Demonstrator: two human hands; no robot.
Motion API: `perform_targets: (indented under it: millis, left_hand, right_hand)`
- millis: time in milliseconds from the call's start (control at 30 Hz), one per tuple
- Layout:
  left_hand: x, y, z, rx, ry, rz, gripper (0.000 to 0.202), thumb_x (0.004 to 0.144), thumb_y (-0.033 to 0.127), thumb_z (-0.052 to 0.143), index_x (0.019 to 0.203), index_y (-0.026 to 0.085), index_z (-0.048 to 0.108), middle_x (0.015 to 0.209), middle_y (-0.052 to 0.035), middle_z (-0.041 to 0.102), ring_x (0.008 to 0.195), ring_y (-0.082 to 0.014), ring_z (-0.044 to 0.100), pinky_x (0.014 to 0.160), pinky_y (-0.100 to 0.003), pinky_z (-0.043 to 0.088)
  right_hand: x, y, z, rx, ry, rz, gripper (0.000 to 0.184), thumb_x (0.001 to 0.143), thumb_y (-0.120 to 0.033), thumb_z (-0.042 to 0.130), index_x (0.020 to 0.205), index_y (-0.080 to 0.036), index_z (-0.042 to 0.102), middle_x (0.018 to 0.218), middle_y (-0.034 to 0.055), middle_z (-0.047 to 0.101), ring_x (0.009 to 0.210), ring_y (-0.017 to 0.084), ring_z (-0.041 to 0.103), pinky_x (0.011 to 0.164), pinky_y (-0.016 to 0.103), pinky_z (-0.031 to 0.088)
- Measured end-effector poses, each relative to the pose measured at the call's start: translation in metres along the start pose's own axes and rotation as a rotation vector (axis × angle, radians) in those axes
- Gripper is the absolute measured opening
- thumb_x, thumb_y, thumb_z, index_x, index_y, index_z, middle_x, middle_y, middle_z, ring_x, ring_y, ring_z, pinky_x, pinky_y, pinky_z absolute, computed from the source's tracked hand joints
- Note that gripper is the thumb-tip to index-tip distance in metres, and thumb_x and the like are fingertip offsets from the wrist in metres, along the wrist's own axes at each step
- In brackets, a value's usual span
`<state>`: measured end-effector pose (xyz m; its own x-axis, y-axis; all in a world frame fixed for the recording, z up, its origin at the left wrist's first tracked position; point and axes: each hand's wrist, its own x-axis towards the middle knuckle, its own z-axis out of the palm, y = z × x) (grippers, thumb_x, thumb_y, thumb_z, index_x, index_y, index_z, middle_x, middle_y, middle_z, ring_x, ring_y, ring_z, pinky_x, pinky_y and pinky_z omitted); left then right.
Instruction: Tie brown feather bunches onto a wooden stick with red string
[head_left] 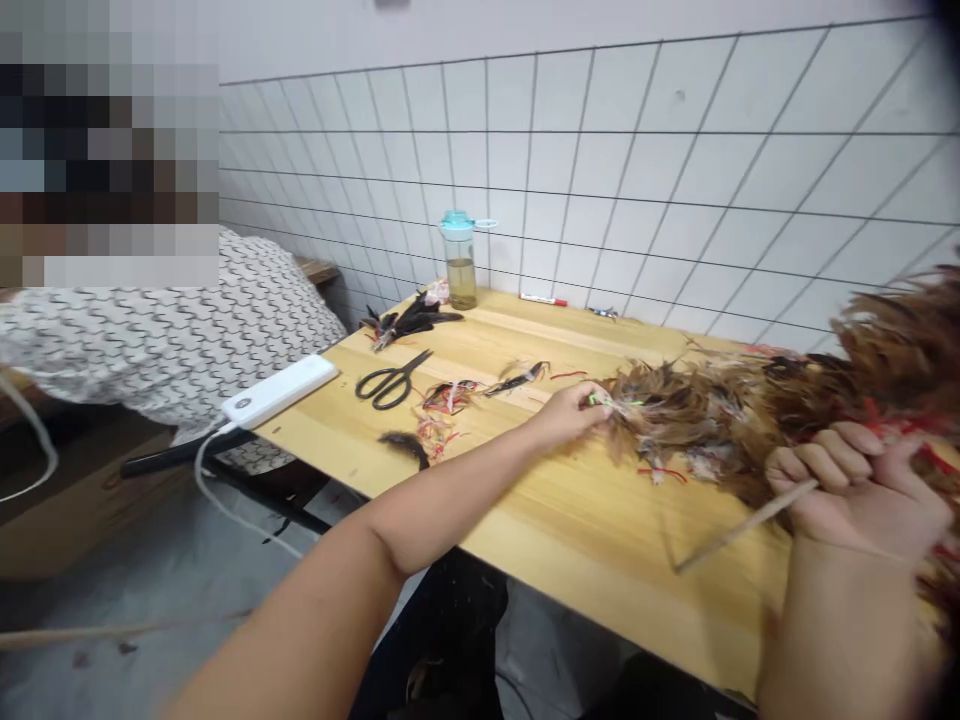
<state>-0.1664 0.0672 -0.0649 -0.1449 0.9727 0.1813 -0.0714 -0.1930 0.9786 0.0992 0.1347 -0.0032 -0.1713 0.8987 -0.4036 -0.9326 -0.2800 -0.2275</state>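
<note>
A long bundle of brown feathers point(720, 420), flecked with red thread, stretches over the right half of the counter point(570, 525) and runs out past the right edge of the view. The right hand point(855, 490) grips it toward that edge. Its fingers point(814, 465) curl closed around the feathers and a thin wooden stick point(739, 528), which pokes out below the hand and slants down to the left above the counter. The left hand point(570, 415) reaches in from the lower left, its fingers point(585, 403) pressed together in a pinch on the near end of the bundle, where a bit of green thread point(615, 401) shows.

Just left of that hand, red and white thread scraps point(442, 405) and a small dark feather tuft point(405, 447) lie on the wood. Farther along are black-handled scissors point(391, 378) and a pile of dark feathers point(412, 320). A white power bank point(279, 390) sits at the counter's left corner, with a white cable point(214, 482) hanging from it. A water bottle with a blue lid point(459, 260) and a red-capped marker point(544, 299) stand or lie by the tiled wall point(600, 150). Another person's patterned shirt point(172, 350) shows beyond the left end.
</note>
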Motion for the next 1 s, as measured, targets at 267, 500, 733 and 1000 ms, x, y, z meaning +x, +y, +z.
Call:
perform_targets:
  millis: [267,500,733,1000]
  left_hand:
    - [-0.002,-0.003,0.0,-0.175,0.012,-0.135,0.033,0.065,0.035,0.075,0.074,0.015,0.049,0.063,0.0042,0.049,0.054,-0.0063,0.044,0.053,-0.019,0.031]
    - [0.002,-0.008,0.001,-0.17,0.063,-0.194,0.031,0.065,0.032,0.074,0.076,0.015,0.05,0.063,0.0034,0.052,0.052,-0.006,0.048,0.05,-0.018,0.036]
    - [0.054,0.018,0.031,0.391,0.148,0.265,0.036,0.08,0.023,0.057,0.115,0.016,0.052,0.102,-0.0082,0.066,0.092,-0.0182,0.063,0.086,-0.036,0.05]
    - [0.015,-0.028,0.059,1.001,-0.087,0.661,0.043,0.084,0.01,0.049,0.126,0.017,0.05,0.123,-0.011,0.057,0.117,-0.0228,0.049,0.104,-0.042,0.041]
  right_hand:
    - [0.004,-0.003,-0.002,-0.397,-0.628,-0.048,0.026,0.083,-0.03,0.062,0.071,-0.021,0.04,0.05,-0.0096,0.019,0.037,0.005,0.014,0.04,0.023,0.028]
    - [0.002,-0.008,-0.005,-0.38,-0.714,-0.072,0.028,0.088,-0.035,0.057,0.071,-0.021,0.04,0.053,-0.0102,0.012,0.039,0.006,0.008,0.043,0.021,0.028]
    - [0.002,-0.008,-0.006,-0.405,-0.669,-0.136,0.029,0.092,-0.037,0.049,0.07,-0.021,0.04,0.055,-0.0094,0.01,0.043,0.008,0.002,0.043,0.021,0.024]
    - [0.004,0.009,-0.006,-0.408,-0.657,-0.023,0.032,0.096,-0.037,0.039,0.069,-0.02,0.04,0.055,-0.0094,0.01,0.046,0.009,-0.002,0.044,0.021,0.018]
